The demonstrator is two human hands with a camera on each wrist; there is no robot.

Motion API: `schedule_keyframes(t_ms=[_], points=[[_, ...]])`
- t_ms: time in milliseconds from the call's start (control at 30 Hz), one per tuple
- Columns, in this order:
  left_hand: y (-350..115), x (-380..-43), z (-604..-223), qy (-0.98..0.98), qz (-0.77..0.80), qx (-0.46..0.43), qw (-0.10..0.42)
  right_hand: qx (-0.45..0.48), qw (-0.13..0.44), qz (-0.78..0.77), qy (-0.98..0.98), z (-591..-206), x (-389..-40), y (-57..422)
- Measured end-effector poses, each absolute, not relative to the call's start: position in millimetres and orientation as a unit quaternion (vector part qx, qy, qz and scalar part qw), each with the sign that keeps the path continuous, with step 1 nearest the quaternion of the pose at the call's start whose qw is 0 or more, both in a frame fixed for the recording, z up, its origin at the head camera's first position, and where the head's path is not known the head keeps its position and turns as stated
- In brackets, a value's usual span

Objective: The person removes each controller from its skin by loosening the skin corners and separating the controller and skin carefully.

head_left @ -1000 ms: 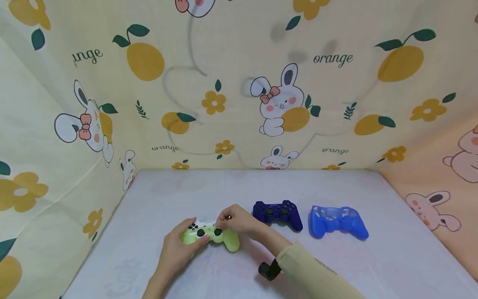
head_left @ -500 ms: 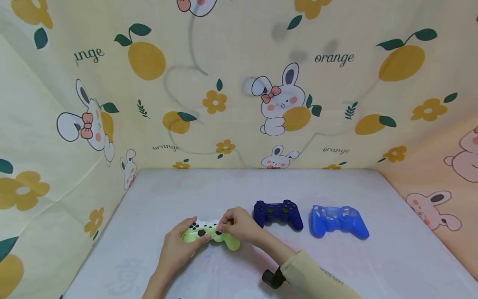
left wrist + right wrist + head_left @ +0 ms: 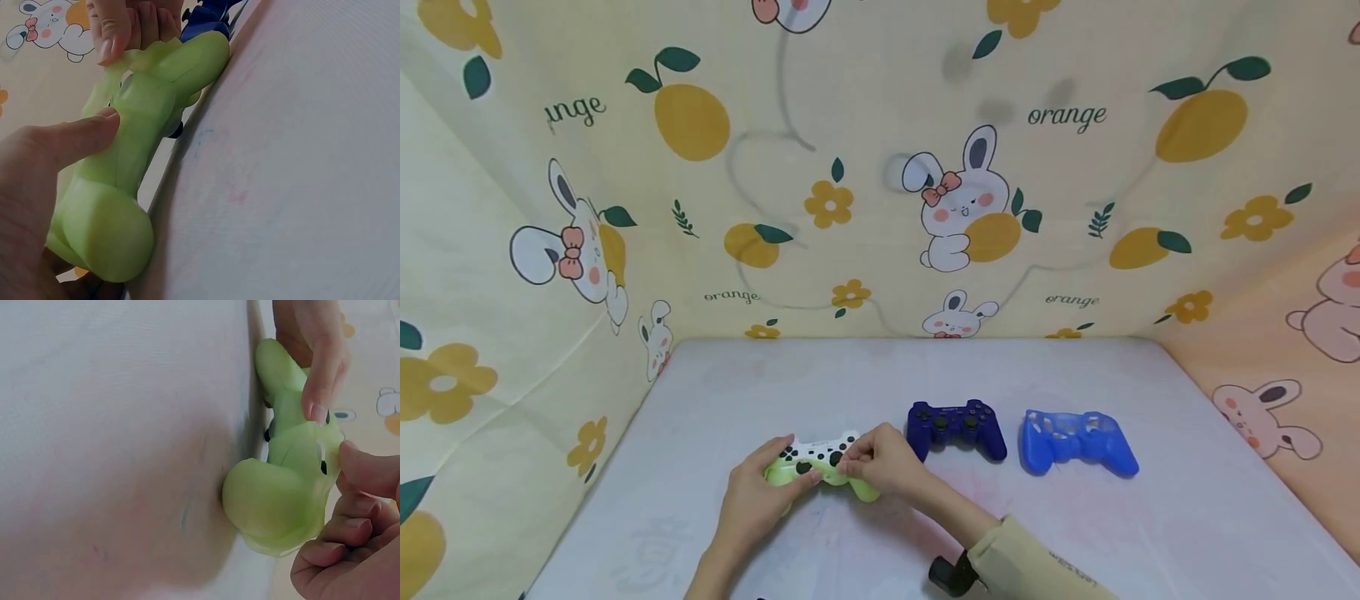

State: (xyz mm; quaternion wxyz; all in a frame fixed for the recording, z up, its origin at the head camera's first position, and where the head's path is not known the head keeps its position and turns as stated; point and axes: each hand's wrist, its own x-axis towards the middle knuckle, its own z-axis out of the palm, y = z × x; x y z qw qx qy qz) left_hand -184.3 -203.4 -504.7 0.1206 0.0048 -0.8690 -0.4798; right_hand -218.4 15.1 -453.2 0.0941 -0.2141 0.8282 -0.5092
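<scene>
A white game controller [image 3: 822,447] sits partly inside a light green silicone cover [image 3: 867,492], left of the table's middle. My left hand [image 3: 760,490] grips its left side, with the thumb lying across the cover near the left thumbstick. At the right thumbstick, my right hand [image 3: 883,458] pinches the cover's edge between thumb and curled fingers. The right wrist view shows that thumb [image 3: 369,470] at the stretched rim of the cover. From the left wrist view, the cover's rounded grip [image 3: 112,234] faces me and hides most of the controller.
A dark blue game controller [image 3: 957,425] lies right of my hands. Beyond it is a blue silicone cover [image 3: 1078,442] with nothing visible inside. Printed cloth [image 3: 865,183] walls the table [image 3: 760,375] at the back and sides. A black device [image 3: 951,575] sits at my right wrist.
More of the controller's white face and buttons shows on the right, where the green cover's edge has come down toward me. My right hand has shifted slightly right and down; my left hand stays put.
</scene>
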Motion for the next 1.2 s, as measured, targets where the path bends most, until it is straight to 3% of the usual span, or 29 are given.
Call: schedule_keyframes(t_ms=[200,800,1200], points=[[-203.7,-184.2,-505.4,-0.866,-0.486,0.008,0.114,-0.209,0.089,-0.510,0.830,-455.5,-219.5,15.3],[-204.3,-182.3,-506.8,-0.865,-0.491,-0.008,0.105,-0.147,-0.019,-0.502,0.852,-450.5,-214.7,14.1],[-203.5,-180.2,-504.8,-0.869,-0.482,-0.011,0.111,-0.159,0.038,-0.482,0.861,-459.6,-216.7,19.1]])
